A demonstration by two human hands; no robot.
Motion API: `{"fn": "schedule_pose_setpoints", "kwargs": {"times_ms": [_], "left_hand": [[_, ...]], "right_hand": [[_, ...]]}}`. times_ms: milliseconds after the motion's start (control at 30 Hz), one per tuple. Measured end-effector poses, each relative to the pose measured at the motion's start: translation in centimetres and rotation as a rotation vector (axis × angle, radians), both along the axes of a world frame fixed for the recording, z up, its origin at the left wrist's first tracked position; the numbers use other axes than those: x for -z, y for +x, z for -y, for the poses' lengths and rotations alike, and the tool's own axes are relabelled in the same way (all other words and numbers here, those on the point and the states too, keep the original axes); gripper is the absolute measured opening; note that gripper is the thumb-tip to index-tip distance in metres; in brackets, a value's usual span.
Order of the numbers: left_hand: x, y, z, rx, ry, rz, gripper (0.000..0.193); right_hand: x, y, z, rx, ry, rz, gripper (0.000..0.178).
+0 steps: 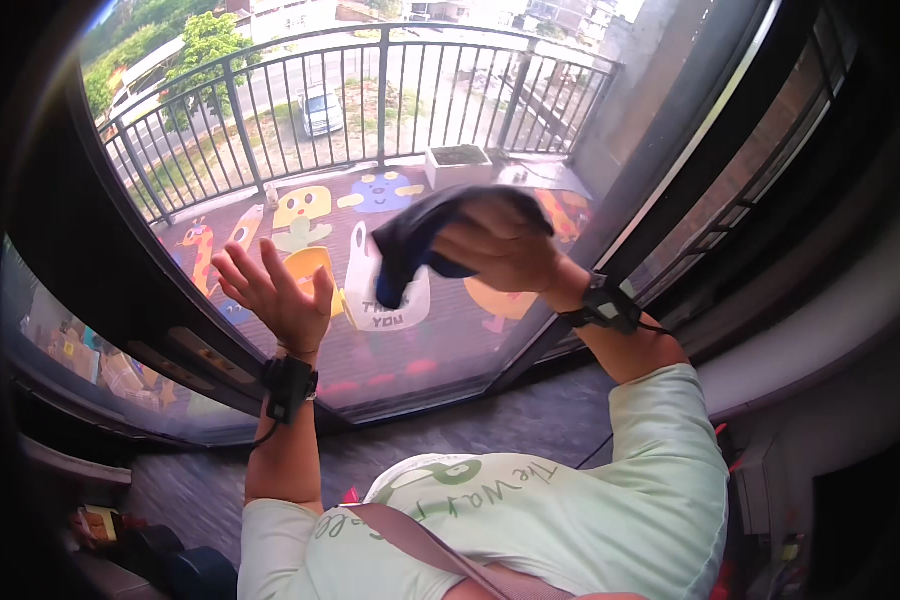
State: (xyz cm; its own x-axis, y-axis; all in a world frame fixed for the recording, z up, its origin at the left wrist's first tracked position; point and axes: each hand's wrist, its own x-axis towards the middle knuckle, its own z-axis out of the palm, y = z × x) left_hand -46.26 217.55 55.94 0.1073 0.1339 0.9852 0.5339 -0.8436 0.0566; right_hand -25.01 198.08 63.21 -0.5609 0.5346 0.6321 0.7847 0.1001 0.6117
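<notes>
A dark blue cloth (408, 238) is bunched under my right hand (500, 248), whose fingers wrap over it in front of the glass door (420, 365). One corner of the cloth hangs down to the left. My left hand (288, 300) is raised near the door's dark left frame, fingers spread and nothing in them. Whether it touches the glass I cannot tell. Colourful cartoon shapes, among them a giraffe (198, 250), a blue face (380, 192) and a white bag shape (388, 300), show around my hands; whether they are on the glass or beyond it is unclear.
Outside are a balcony with a dark railing (382, 95), a white planter (458, 163) and a parked vehicle (320, 112). Dark door frames (175, 240) flank the pane. Black devices are strapped to both wrists. Dark objects (185, 565) stand at the lower left.
</notes>
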Motion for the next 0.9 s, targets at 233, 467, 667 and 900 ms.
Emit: {"fn": "schedule_pose_setpoints", "kwargs": {"times_ms": [233, 467, 667, 900], "left_hand": [[0.8, -0.6, -0.3, -0.02, -0.044, 0.017, 0.072], [1.0, -0.5, -0.4, -0.017, -0.053, 0.007, 0.072], [0.4, -0.6, -0.4, 0.026, -0.027, 0.012, 0.07], [0.9, -0.7, -0.4, 0.031, -0.042, 0.02, 0.07]], "right_hand": [[-13.1, 6.8, 4.0, 0.176, 0.654, -0.347, 0.038], [-12.9, -1.5, -3.1, 0.054, 0.465, -0.295, 0.046], [-3.4, -3.4, -1.9, 0.056, -0.18, 0.132, 0.039], [-7.6, 6.7, 4.2, 0.253, 0.11, -0.059, 0.045]]}}
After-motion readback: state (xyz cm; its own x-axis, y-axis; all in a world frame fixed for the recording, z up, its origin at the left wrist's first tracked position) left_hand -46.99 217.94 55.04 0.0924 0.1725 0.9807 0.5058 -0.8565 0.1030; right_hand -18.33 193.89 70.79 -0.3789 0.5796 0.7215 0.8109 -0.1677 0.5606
